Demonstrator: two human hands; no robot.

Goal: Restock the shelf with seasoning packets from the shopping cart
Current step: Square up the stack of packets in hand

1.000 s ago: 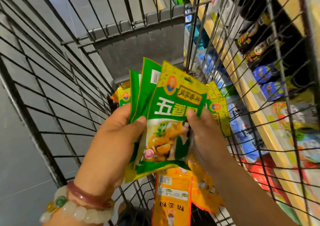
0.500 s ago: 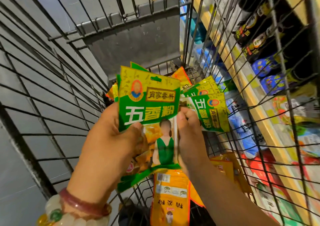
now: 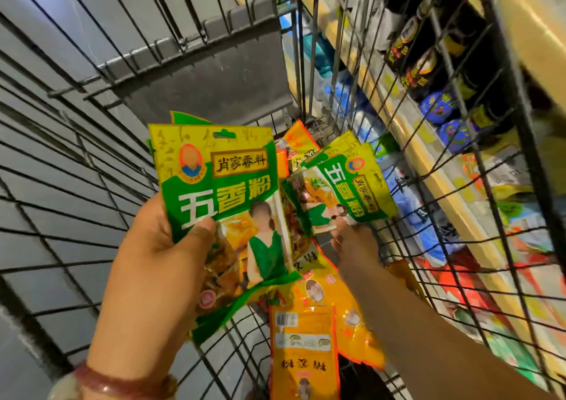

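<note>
My left hand (image 3: 159, 264) grips a stack of green and yellow seasoning packets (image 3: 220, 191) upright inside the wire shopping cart (image 3: 70, 185), thumb pressed on the front packet. To the right, my right hand (image 3: 352, 243) pinches the lower edge of another green packet (image 3: 346, 188), which lies tilted on its side above the cart floor. Several orange packets (image 3: 303, 347) lie on the cart bottom beneath both hands. The shelf (image 3: 407, 130) runs along the right, seen through the cart's mesh.
A grey plastic flap (image 3: 214, 71) forms the cart's far end. On the shelf behind the right mesh stand dark bottles (image 3: 428, 62), blue pouches (image 3: 444, 114) and, lower down, blue and red bags (image 3: 425, 231). Grey floor shows through the left mesh.
My right hand has moved away from the stack to the right and lower, and now pinches a separate green packet in the cart. My left hand keeps holding the stack.
</note>
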